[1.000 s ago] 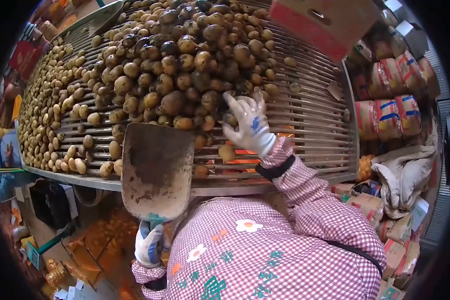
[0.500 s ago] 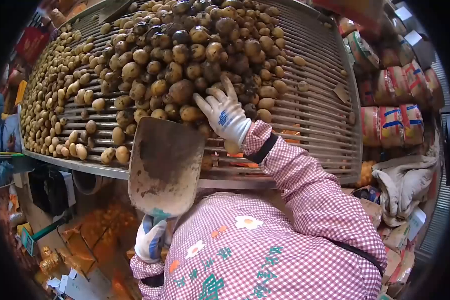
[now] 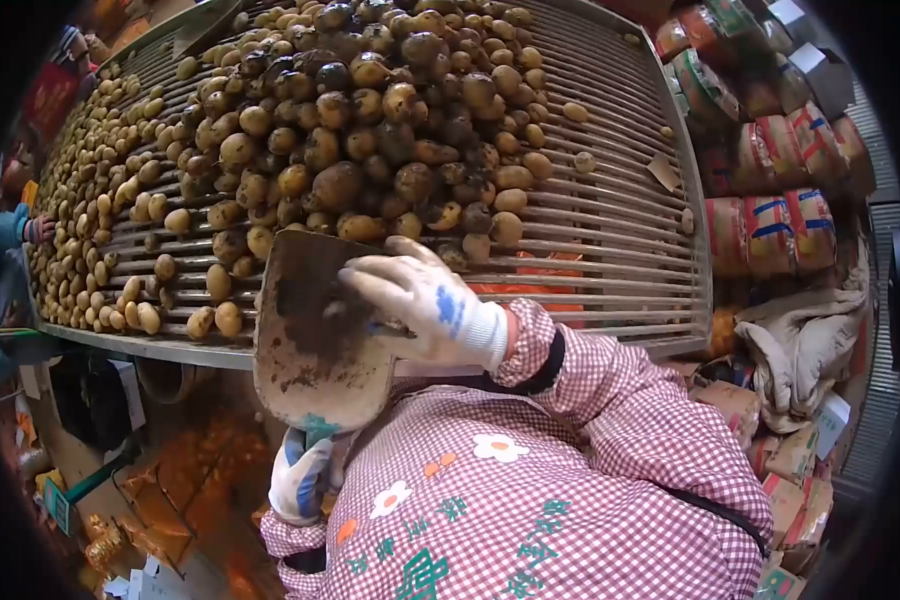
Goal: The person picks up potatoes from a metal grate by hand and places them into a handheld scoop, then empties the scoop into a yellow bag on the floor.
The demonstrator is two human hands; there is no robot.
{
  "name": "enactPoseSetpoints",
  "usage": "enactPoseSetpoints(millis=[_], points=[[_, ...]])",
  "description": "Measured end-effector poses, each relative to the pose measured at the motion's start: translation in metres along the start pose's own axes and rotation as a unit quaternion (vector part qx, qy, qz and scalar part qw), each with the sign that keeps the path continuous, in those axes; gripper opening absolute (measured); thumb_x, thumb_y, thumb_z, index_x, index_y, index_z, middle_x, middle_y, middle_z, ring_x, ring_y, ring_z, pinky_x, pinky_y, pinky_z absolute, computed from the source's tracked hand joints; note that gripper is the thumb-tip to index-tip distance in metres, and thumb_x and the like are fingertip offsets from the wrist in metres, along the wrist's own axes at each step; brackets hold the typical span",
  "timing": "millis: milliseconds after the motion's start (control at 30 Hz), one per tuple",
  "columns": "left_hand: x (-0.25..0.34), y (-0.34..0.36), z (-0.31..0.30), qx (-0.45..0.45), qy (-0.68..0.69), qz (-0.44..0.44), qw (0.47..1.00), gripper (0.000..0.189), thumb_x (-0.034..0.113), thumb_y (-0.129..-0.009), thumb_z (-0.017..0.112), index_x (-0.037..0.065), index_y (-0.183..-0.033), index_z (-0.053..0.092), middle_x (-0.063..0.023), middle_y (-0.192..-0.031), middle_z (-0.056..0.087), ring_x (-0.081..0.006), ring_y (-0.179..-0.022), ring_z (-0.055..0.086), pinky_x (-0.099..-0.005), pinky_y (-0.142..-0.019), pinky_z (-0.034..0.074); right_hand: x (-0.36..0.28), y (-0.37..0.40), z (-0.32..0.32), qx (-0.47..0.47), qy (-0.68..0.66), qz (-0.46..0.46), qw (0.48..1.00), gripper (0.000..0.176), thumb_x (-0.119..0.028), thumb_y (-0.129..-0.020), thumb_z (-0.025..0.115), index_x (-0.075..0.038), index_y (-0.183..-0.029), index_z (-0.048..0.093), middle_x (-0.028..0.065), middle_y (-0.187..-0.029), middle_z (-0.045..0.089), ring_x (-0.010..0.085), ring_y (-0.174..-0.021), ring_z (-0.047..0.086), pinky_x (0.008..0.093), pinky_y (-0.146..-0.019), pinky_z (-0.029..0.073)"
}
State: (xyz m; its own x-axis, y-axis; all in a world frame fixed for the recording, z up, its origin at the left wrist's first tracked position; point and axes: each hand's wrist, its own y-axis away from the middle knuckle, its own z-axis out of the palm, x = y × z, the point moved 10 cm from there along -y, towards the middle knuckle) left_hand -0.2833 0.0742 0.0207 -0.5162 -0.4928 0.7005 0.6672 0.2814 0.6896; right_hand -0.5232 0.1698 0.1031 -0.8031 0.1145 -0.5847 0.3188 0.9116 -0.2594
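Note:
My left hand [image 3: 302,477], in a white and blue work glove, grips the green handle end of a dirty scoop [image 3: 320,385]. Dark soil coats the inside of the scoop, whose front lip reaches the near edge of the potato heap [image 3: 360,185]. Over the scoop's bowl is my gloved right hand [image 3: 420,300], its fingers curled and pointing left. A dark lump, smeared by motion, shows at those fingertips; its kind I cannot make out. Many potatoes in the heap are muddy, and several look almost black.
The heap lies on a slatted metal rack [image 3: 610,235] with a raised rim. Smaller potatoes [image 3: 80,235] spread along its left side, where another person's hand [image 3: 39,229] rests at the edge. Stacked bags [image 3: 770,235] and a pale cloth [image 3: 805,345] are at the right.
My right hand has moved from the potato heap down and left to over the scoop. The scoop stays in my left hand. Another person's hand has come to the rack's left edge.

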Motion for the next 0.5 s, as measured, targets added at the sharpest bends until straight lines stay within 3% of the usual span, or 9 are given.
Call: enactPoseSetpoints(millis=[67,133,200,267,333,500], points=[[-0.002,0.002,-0.001,-0.008,0.001,-0.011,1.0,0.046,0.023,-0.094,0.06,-0.003,-0.131,0.055,-0.0049,-0.088,0.067,-0.011,-0.056,0.055,-0.0252,-0.053,0.042,0.024,0.021,-0.02,0.067,0.051,0.062,0.995,0.069,-0.017,-0.082,0.073,-0.003,-0.145,0.05,0.0177,-0.135,0.06,0.0352,-0.127,0.056,0.0608,-0.118,0.031],[-0.003,0.002,-0.002,-0.016,0.004,-0.018,1.0,0.045,0.022,-0.094,0.059,-0.003,-0.131,0.055,-0.0048,-0.088,0.067,-0.0112,-0.056,0.055,-0.0255,-0.053,0.042,0.067,0.05,-0.036,0.079,0.198,0.169,0.962,0.07,-0.018,-0.084,0.072,-0.003,-0.148,0.048,0.0155,-0.133,0.06,0.0348,-0.131,0.053,0.0591,-0.12,0.027],[-0.001,0.002,-0.002,-0.029,-0.022,-0.009,0.999,0.048,0.026,-0.095,0.059,-0.003,-0.133,0.053,-0.0097,-0.105,0.071,-0.0107,-0.057,0.054,-0.0248,-0.052,0.043,0.084,0.067,-0.043,0.036,0.259,0.174,0.949,0.068,-0.018,-0.084,0.07,-0.004,-0.147,0.049,0.0136,-0.133,0.061,0.0341,-0.135,0.049,0.0595,-0.121,0.024],[-0.006,0.002,-0.006,-0.033,-0.021,-0.013,0.999,0.047,0.026,-0.095,0.059,-0.002,-0.132,0.053,-0.0097,-0.104,0.071,-0.0109,-0.057,0.054,-0.025,-0.052,0.043,0.097,0.072,-0.034,-0.02,0.284,0.164,0.945,0.067,-0.017,-0.083,0.069,-0.005,-0.147,0.05,0.0129,-0.133,0.061,0.0337,-0.137,0.047,0.0604,-0.122,0.022],[-0.005,0.002,-0.004,-0.037,-0.021,-0.016,0.999,0.046,0.026,-0.095,0.059,-0.002,-0.131,0.053,-0.0096,-0.103,0.071,-0.0111,-0.057,0.054,-0.0252,-0.052,0.043,0.088,0.067,-0.007,-0.106,0.313,0.059,0.942,0.067,-0.015,-0.082,0.069,-0.007,-0.146,0.05,0.012,-0.133,0.062,0.0333,-0.14,0.045,0.0606,-0.124,0.019],[-0.002,0.003,0.002,-0.047,-0.042,-0.026,0.998,0.047,0.026,-0.096,0.059,-0.003,-0.131,0.053,-0.0076,-0.095,0.068,-0.0117,-0.056,0.055,-0.0253,-0.052,0.044,0.107,0.059,0.027,-0.141,0.353,0.011,0.925,0.057,-0.018,-0.086,0.061,-0.009,-0.143,0.054,0.0089,-0.124,0.065,0.0301,-0.138,0.048,0.0623,-0.125,0.018]])
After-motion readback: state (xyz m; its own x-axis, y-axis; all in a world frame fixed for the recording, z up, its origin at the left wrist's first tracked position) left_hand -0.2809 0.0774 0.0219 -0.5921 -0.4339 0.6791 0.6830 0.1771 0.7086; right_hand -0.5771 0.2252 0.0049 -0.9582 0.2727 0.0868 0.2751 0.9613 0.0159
